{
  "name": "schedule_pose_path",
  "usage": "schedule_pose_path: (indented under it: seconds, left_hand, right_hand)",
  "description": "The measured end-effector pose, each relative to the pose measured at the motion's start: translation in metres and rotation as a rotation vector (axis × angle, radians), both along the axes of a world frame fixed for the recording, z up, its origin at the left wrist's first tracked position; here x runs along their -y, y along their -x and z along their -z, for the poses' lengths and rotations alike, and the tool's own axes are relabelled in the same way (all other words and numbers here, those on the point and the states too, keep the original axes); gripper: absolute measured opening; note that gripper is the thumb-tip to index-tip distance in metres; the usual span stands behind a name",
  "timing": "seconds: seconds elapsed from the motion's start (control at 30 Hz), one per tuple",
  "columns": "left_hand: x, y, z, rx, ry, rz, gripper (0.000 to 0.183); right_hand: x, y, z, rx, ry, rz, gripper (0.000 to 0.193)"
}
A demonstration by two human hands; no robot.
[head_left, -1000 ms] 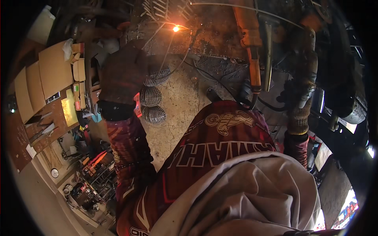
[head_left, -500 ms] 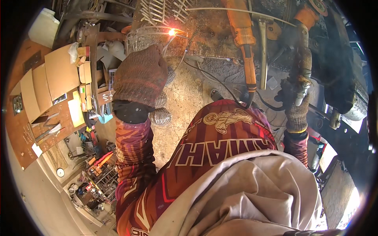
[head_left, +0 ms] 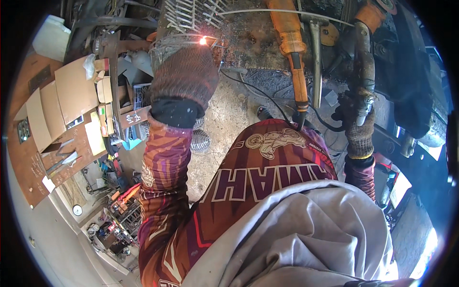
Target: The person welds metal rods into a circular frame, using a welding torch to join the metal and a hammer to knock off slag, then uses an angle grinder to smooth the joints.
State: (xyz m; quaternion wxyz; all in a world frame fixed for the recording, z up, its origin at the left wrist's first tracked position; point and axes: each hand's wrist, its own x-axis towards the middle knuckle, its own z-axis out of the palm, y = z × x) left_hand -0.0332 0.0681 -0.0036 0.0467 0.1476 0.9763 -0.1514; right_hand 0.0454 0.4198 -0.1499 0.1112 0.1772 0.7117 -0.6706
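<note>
My left hand (head_left: 185, 74), in a brown knitted glove, is closed beside a bright glowing point (head_left: 203, 40) on a thin metal ring (head_left: 174, 38). The back of the glove hides its fingers and whatever is in them. Beyond the glow lies a grid of pale metal rods (head_left: 186, 14). My right hand (head_left: 357, 125), also gloved, is at the lower end of a metal pipe (head_left: 365, 71). Its fingers are dark and partly behind the pipe, so I cannot tell how they are set.
An orange power tool (head_left: 291, 43) lies on the dark worktable (head_left: 251, 55), with a metal bar (head_left: 316, 62) beside it. Another orange tool with a disc (head_left: 370, 18) is at upper right. A black cable (head_left: 260, 95) hangs near my legs. Cardboard (head_left: 76, 88) covers a brown board at left.
My left hand has shifted right and slightly forward, and now covers the thin rod seen between glove and glow. The picture has turned cooler in colour. My right hand keeps its place.
</note>
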Motion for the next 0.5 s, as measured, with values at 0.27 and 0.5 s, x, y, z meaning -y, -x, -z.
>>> schedule_pose_path:
  seconds: [0.27,0.5]
  left_hand:
    - [0.002,-0.023,0.018,-0.077,0.102,-0.062,0.029]
    - [0.011,-0.037,0.026,-0.153,0.050,0.007,0.024]
  right_hand:
    - [-0.004,-0.002,0.008,-0.015,0.038,0.004,0.026]
    - [0.008,-0.001,0.002,-0.040,0.058,0.018,0.026]
